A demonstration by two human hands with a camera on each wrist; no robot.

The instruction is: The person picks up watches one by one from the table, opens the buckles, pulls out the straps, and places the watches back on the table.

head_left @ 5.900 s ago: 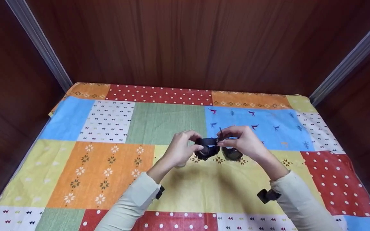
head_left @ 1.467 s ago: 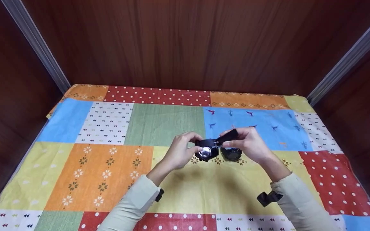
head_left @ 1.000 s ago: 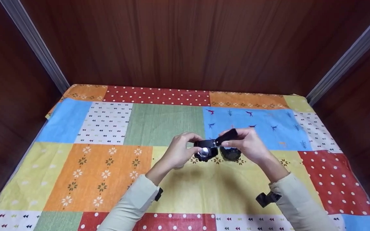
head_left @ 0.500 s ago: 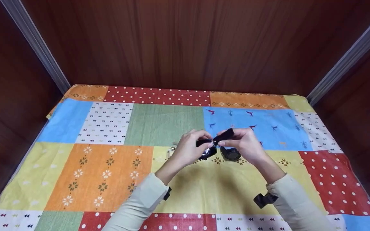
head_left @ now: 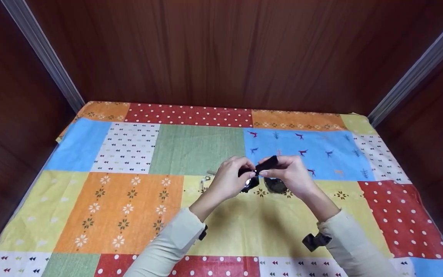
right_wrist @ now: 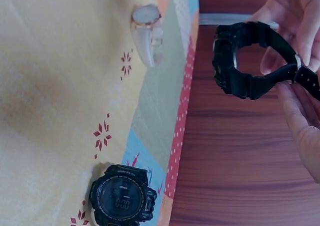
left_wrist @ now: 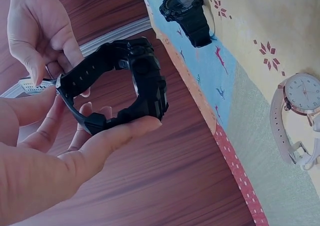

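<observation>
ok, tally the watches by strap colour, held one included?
Black: 2 (held watch; digital watch lying on the cloth)
Pale: 1 (round-dial watch, also on the cloth)
Total: 3

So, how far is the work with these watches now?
Seemingly done: the held watch forms a closed loop, its strap end passed through the buckle. In hand: the left hand holds this watch, the right hand pinches that strap end. Remaining, perhaps: securing it, as it sticks out past the buckle; whether it is fastened is unclear. The other black watch and white watch lie untouched on the cloth.
</observation>
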